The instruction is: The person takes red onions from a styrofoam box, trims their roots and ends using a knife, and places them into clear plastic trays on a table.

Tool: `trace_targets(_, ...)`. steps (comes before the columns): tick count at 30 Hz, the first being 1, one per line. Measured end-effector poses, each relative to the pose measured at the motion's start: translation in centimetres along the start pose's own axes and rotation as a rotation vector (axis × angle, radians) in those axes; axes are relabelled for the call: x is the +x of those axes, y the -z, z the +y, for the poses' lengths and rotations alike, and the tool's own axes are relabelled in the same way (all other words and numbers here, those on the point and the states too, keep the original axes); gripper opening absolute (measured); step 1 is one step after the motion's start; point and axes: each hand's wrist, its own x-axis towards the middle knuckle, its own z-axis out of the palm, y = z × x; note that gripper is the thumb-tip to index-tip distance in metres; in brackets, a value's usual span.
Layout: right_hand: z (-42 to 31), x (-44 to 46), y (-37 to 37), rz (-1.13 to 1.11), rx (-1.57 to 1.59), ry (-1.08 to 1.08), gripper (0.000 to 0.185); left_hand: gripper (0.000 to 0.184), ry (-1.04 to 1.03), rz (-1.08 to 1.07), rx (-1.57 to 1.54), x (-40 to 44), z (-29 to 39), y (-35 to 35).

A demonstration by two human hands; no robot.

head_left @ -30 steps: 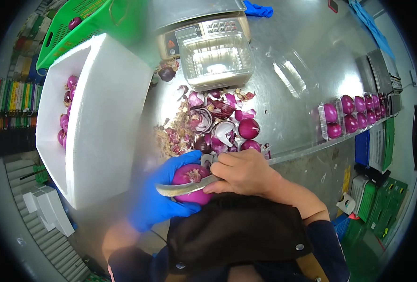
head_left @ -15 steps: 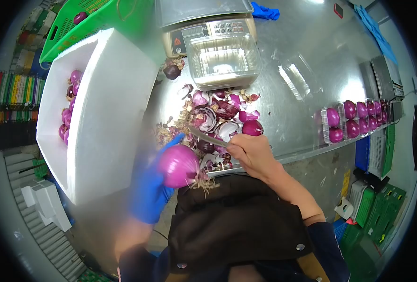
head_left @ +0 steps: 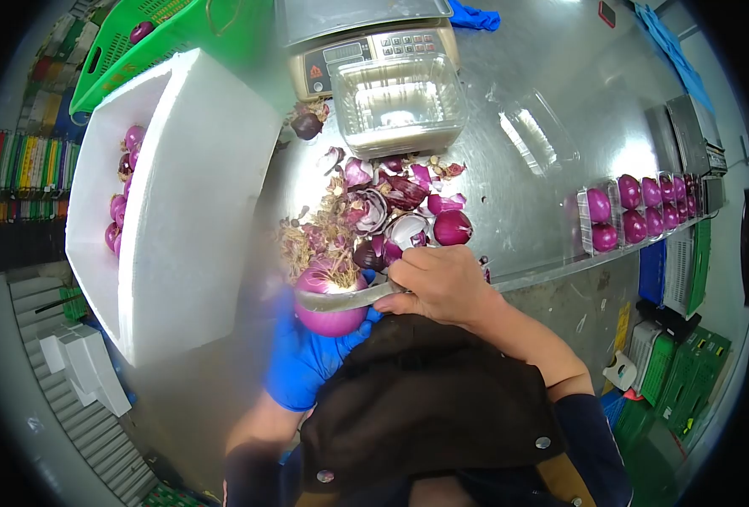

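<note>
Purple onion (head_left: 332,323) beneath a knife (head_left: 345,299)

The blue-gloved left hand (head_left: 308,363) cradles the onion from below, its grip wrapped round it, at the near edge of the metal bench (head_left: 518,224). The bare right hand (head_left: 446,283) has its grip clenched on the knife, blade across the onion. Loose skins (head_left: 404,193) lie beyond.

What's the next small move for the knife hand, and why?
Probably draw the knife through the onion just under its dry tuft: the tuft is attached, the right hand has the blade across the onion beside it, and the gloved left hand supports the onion from below.
</note>
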Motion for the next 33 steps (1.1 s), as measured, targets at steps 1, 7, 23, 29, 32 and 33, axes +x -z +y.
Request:
trace_targets(1, -0.2, 0.3, 0.1, -0.005, -0.009, 0.005, 0.047, 0.094, -0.003, 0.010, 0.020, 0.0, -0.2, -0.1)
trace_targets(7, 1.7, -2.3, -2.4, -0.079, -0.001, -0.075, 0.039, 0.083, 0.041, -0.002, -0.008, 0.2, 0.1, 1.3)
trace_targets(23, -2.5, 1.9, -0.5, 0.114, 0.592, -0.353, 0.030, 0.081, -0.360, 0.053, 0.432, 0.7, -0.6, -1.0)
trace_targets(29, -2.6, 1.4, -2.2, 0.184, 0.740, -0.365, 0.025, 0.070, -0.330, 0.001, 0.297, 1.7, -1.7, -0.7)
trace_targets(32, -3.0, 1.6, -2.1, 0.183, 0.962, -0.557, 0.016, 0.077, -0.277, -0.031, 0.213, 2.0, -1.5, -0.8)
trace_targets(33, -3.2, 1.7, -1.3, 0.106, 1.230, -0.729, 0.014, 0.080, -0.251, -0.043, 0.172, 1.9, -1.4, -0.9)
